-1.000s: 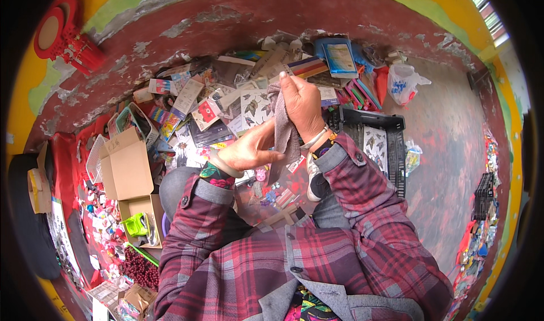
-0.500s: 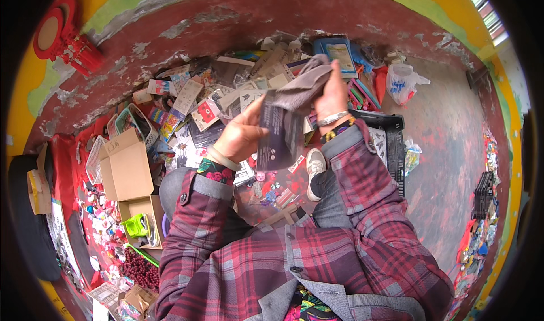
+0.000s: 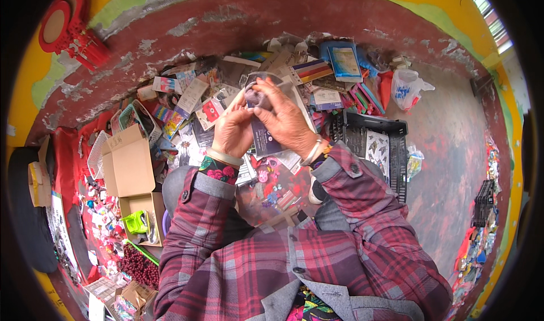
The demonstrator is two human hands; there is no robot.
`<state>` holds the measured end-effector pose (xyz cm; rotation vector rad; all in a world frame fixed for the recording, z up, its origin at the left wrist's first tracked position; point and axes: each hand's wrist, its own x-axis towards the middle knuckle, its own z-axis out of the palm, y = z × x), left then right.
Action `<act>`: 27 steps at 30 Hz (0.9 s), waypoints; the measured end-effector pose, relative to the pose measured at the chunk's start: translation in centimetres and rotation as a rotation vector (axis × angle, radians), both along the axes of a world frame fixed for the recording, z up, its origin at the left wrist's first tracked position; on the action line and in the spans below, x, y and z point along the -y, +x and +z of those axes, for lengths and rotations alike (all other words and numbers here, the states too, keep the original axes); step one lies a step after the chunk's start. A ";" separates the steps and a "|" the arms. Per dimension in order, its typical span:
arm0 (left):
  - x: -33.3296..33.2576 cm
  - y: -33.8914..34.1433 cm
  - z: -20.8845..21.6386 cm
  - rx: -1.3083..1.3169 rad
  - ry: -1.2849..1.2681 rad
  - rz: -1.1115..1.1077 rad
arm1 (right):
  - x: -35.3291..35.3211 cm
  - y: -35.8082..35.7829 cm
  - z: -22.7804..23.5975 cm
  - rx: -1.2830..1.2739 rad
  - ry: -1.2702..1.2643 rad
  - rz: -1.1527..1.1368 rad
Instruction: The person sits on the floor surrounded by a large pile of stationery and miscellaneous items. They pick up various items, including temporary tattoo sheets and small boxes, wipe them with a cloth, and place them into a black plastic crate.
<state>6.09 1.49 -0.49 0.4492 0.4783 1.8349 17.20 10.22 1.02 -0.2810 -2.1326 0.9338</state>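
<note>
Head view first, biggest stuff down to smallest: a dark red wall with peeling paint (image 3: pixel 272 15) is curved across the back, and below it a grey, red-stained floor (image 3: pixel 436 168) can be seen. Most of the middle is taken up by a red-and-grey plaid jacket (image 3: pixel 243 264). Off to the left, an open tan cardboard box (image 3: pixel 130 162) is parked with its lid tipped up. On the right, a black plastic crate (image 3: pixel 402 168) is set down, and beyond it a crumpled white plastic bag (image 3: pixel 408 88) is left on the floor.

Both hands are brought together in front of the pile. A bunched greyish-brown cloth (image 3: pixel 258 99) is gripped between them: the right hand (image 3: pixel 286 120) is curled over it, and it's pinched by the left hand (image 3: pixel 233 129) too. Just below, a flat dark packet with pale print (image 3: pixel 265 141) is partly covered by the fingers; which hand it's held by can't be told. Smallest of all, a little pink figure (image 3: pixel 262 175) is seen lying on the floor.
</note>
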 end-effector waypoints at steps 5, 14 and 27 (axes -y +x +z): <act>0.1 0.0 0.2 0.344 0.051 -0.035 | 0.0 -0.4 -0.9 0.032 0.102 0.043; 0.6 -1.4 1.0 0.228 -0.147 0.172 | 3.0 -0.3 -1.8 0.123 0.014 0.210; 0.9 -4.0 -1.7 0.241 -0.265 -0.020 | 5.4 0.1 -2.2 -0.050 -0.542 0.424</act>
